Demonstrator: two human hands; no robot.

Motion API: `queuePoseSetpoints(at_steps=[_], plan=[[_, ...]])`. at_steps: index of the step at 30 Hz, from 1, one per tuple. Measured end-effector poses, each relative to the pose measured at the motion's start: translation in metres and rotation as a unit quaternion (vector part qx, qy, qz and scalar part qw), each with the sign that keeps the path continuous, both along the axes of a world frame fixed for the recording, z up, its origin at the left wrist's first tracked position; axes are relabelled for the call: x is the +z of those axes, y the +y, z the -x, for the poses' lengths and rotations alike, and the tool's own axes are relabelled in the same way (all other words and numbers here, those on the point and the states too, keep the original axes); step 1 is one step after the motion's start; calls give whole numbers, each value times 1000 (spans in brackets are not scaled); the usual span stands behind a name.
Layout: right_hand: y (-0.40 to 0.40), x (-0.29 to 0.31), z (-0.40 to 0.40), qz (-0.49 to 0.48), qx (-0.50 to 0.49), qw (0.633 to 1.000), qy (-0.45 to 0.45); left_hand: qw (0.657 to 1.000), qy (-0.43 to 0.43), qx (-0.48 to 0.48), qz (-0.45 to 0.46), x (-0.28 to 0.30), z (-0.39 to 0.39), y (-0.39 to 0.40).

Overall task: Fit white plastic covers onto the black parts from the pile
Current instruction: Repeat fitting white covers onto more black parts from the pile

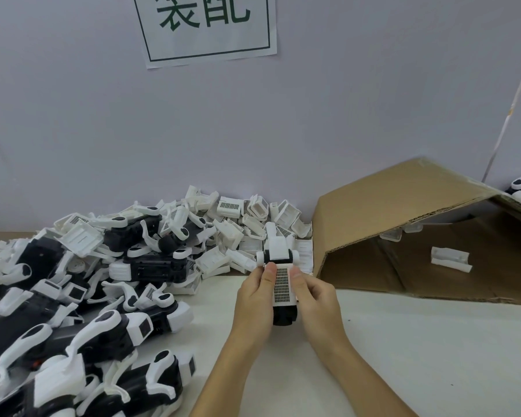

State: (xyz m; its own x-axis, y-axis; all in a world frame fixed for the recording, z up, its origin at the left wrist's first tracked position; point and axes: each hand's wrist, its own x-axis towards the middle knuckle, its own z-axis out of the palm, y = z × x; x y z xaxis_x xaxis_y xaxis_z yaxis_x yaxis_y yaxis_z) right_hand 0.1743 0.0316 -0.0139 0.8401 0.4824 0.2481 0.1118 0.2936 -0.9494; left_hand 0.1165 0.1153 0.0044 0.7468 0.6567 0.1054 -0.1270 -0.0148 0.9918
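Both hands hold one black part [285,316] above the white table, in the middle of the view. A white cover with a dark grid patch [283,285] lies on top of the part. My left hand [253,299] grips its left side, thumb on the cover's upper left edge. My right hand [316,299] grips the right side, thumb on the upper right edge. The part's white front end [278,251] points away from me. A pile of black parts with white arms [82,311] fills the left. Loose white covers [247,233] are heaped along the wall.
An open cardboard box [403,236] lies on its side at the right, with a white cover [450,258] inside. A paper sign [206,28] hangs on the wall. The white table [418,356] stretches out at front right.
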Motion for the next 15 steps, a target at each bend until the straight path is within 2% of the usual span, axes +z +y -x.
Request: queuePoseSetpoints(at_steps=[6,12,15], plan=[[-1,2,-1,-18,11,1000,11,999,-16,-45,6,2,4,0],[-4,1,-2,-15,11,1000,3,994,19,8,-106,1,3,-1],[-3,1,-1,-13,9,1000,2,994,24,9,-106,1,3,-1]])
